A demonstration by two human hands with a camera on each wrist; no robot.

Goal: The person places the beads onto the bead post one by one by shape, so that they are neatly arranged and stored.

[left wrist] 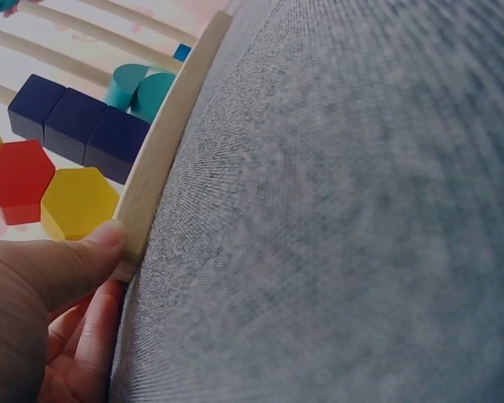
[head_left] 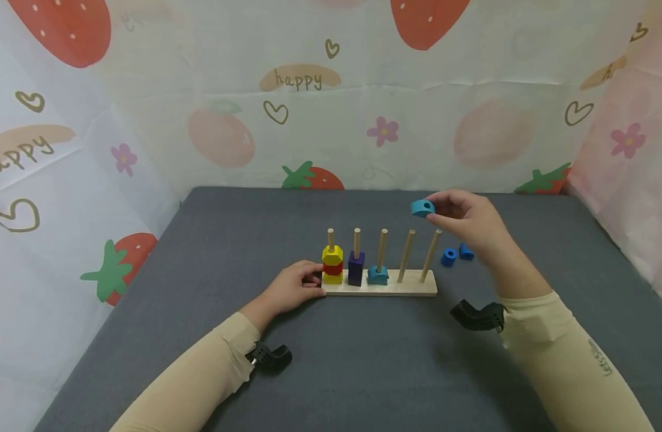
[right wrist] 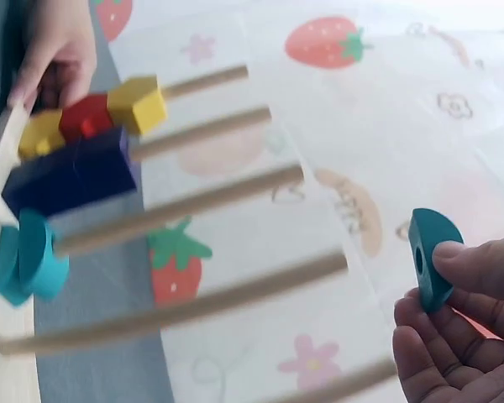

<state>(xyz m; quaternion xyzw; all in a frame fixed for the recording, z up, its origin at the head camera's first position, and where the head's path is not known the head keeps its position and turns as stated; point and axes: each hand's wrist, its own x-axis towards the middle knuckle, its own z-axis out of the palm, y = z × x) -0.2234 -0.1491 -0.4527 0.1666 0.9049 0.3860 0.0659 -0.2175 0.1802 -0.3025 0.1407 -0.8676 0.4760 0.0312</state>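
A wooden peg board [head_left: 385, 290] with several upright pegs stands on the table. My left hand [head_left: 291, 288] grips its left end, the thumb [left wrist: 97, 243] on the wood. In the head view my right hand [head_left: 466, 219] pinches a teal half-round block [head_left: 420, 208] with a hole, held above the right-hand pegs and touching none. The first peg bears yellow and red hexagonal blocks [head_left: 332, 258]. Dark purple square blocks [head_left: 355, 269] are on the second, and teal half-round blocks [right wrist: 42, 260] are on the third. The two right pegs [head_left: 406, 257] carry nothing.
Two small blue blocks [head_left: 448, 257] with holes lie on the grey tabletop [head_left: 363, 360], right of the board and near the right forearm. A printed cloth [head_left: 363, 162] with strawberries hangs behind and at both sides.
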